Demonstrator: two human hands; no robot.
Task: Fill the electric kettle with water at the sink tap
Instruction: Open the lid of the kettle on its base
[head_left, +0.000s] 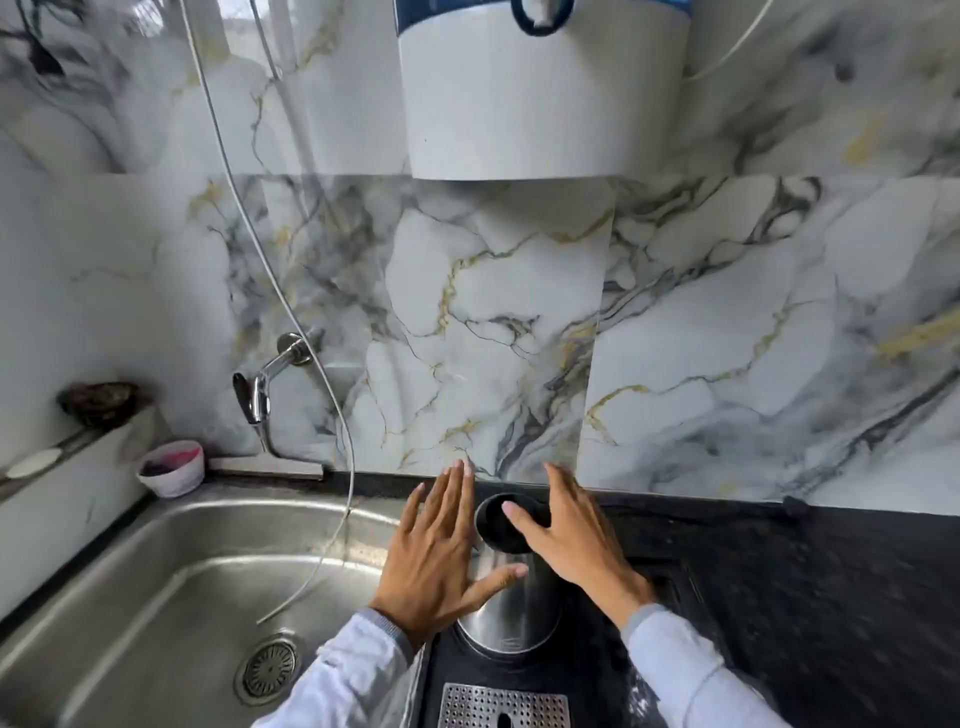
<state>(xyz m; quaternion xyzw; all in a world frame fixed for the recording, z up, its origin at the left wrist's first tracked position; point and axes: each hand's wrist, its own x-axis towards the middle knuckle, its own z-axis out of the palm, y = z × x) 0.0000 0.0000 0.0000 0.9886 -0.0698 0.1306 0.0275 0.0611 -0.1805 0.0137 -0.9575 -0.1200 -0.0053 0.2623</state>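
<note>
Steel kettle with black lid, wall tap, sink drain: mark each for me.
Steel kettle with black lid (511, 608), head view, on its shiny side wall.
Chrome wall tap (258, 397), head view, on its spout.
Round sink drain (268, 666), head view, on its strainer.

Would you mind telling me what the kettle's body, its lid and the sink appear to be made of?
The kettle body looks like brushed stainless steel: silvery, with soft vertical reflections. Its lid appears to be matte black plastic, dark and without glare, though that is a guess. The sink seems to be satin stainless steel, grey with blurred highlights along its rim and basin.
</note>
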